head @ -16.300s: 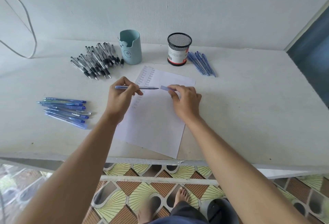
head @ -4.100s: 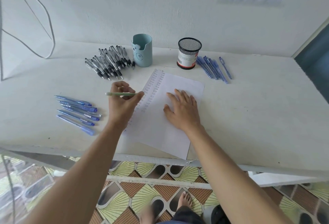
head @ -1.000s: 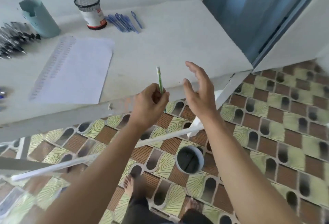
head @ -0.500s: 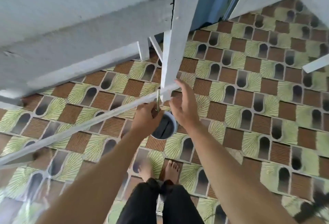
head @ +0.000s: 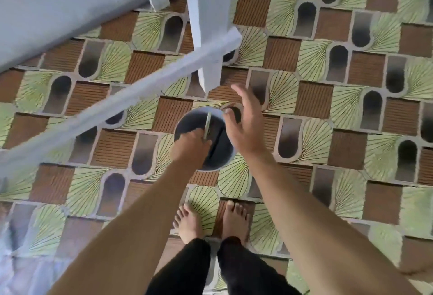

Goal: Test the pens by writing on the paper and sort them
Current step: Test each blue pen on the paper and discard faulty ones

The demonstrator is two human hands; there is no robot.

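Note:
I look straight down at the floor. My left hand (head: 191,148) grips a thin green pen (head: 207,125), held upright over the dark mouth of a round blue-rimmed bin (head: 222,151) that stands on the tiles. Beside it, over the bin's right rim, my right hand (head: 244,128) hovers with fingers spread and holds nothing. The paper and the other pens are out of view.
The white table's edge (head: 58,13), its leg (head: 207,25) and a slanted crossbar (head: 117,107) fill the upper left, just beyond the bin. Patterned brown and green floor tiles (head: 328,107) lie all around. Two bare feet (head: 210,222) stand right below the bin.
My view has swung from the tabletop down to the floor. Both hands dropped with it, and the green pen in my left hand now sits over the bin's opening.

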